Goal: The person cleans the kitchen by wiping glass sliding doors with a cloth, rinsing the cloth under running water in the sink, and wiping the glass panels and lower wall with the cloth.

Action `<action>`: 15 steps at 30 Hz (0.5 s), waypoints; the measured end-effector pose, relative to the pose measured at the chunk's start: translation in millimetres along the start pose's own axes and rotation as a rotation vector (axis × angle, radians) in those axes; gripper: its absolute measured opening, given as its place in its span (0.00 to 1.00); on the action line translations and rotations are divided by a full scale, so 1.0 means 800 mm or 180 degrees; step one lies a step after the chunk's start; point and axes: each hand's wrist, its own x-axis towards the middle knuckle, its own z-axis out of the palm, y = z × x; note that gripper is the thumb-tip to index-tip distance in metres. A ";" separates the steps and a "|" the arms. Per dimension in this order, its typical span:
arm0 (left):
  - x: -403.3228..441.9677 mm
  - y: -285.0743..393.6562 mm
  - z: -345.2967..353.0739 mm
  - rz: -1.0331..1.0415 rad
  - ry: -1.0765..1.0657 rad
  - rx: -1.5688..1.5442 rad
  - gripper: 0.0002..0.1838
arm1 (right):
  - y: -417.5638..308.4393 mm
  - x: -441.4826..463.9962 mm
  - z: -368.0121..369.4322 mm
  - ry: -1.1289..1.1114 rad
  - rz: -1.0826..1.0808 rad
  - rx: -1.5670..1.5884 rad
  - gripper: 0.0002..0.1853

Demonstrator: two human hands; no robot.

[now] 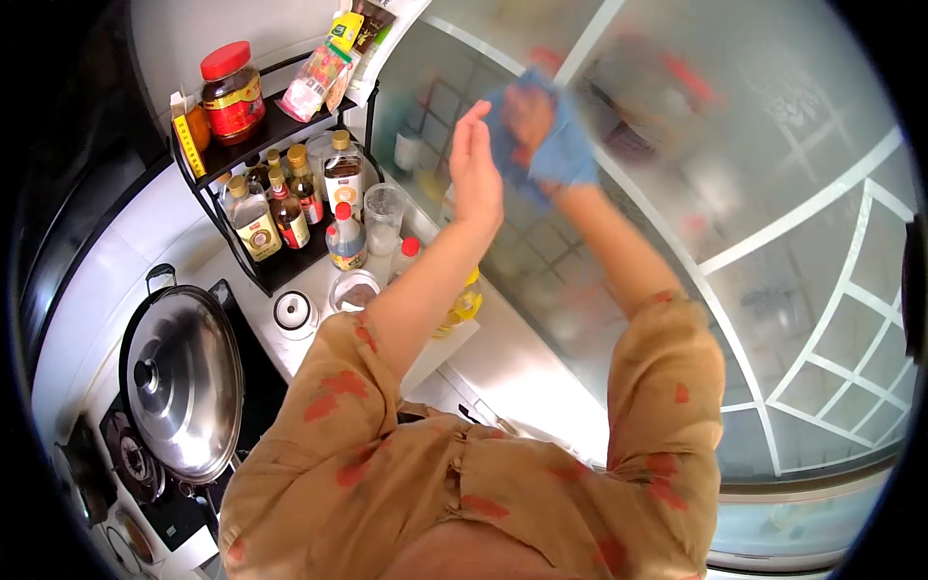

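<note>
My right hand is raised against the frosted glass panel with a blue cloth wrapped about it. Motion blurs these fingers, and the cloth partly hides them. Beside it, to the left, my left hand is held up with its fingers stretched out and nothing in it. I cannot tell whether the left palm touches the glass. White strips divide the panel into sections.
A black two-tier rack holds sauce bottles, a red-lidded jar and packets. By it on the counter are a clear plastic cup and a white round container. A lidded wok sits on the stove at left.
</note>
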 end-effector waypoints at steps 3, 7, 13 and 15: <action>-0.026 0.003 0.019 0.0309 0.0015 0.0094 0.18 | 0.064 0.023 -0.044 0.0616 0.0401 -0.0249 0.32; -0.061 -0.036 0.023 0.0152 0.0026 0.0060 0.18 | 0.010 -0.032 -0.025 -0.0013 0.0742 -0.0294 0.36; -0.134 -0.115 0.008 -0.0774 0.0183 0.0049 0.17 | -0.063 -0.136 0.056 0.0422 0.0137 0.1575 0.26; -0.138 -0.126 0.020 -0.0362 0.0333 -0.0181 0.16 | -0.050 -0.125 0.031 0.0119 0.0093 0.1335 0.21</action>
